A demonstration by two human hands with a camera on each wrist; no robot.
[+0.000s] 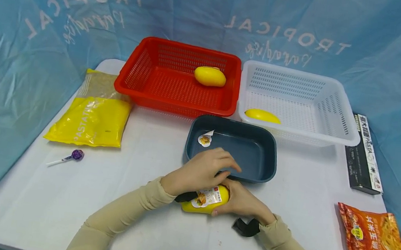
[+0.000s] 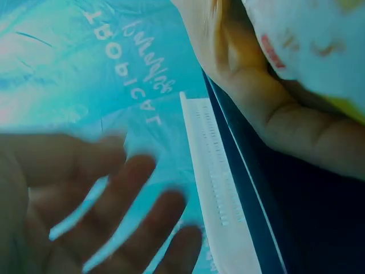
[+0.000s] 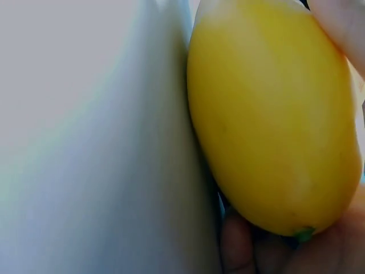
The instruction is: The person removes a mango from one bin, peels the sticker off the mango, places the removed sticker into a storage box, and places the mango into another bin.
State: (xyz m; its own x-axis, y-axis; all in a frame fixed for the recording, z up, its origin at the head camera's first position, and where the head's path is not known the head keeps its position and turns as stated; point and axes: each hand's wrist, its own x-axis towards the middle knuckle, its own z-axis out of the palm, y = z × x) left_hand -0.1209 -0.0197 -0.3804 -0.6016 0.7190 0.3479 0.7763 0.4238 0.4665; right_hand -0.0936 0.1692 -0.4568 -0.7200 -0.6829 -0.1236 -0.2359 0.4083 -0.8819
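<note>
My right hand (image 1: 245, 201) grips the right end of a yellow oval fruit (image 3: 274, 125), low over the table at the near side of the dark blue tub (image 1: 275, 170). A small green stem end shows on the fruit in the right wrist view. A white label (image 1: 214, 196) with a food picture lies on its upper side. Over the fruit and the tub's near rim is my left hand (image 1: 209, 166), its fingers spread and holding nothing; its wrist hides part of the fruit. Inside the tub, at the left, is a round food-picture sticker (image 1: 204, 140) with a lifted white corner.
Behind the tub stand a red basket (image 1: 173, 104) and a white basket (image 1: 301, 132), each with one yellow fruit. A yellow pasta bag (image 1: 99, 121) and a purple lollipop (image 1: 77, 154) lie left. At right are a black pasta box (image 1: 364, 157) and an orange snack bag (image 1: 374, 238).
</note>
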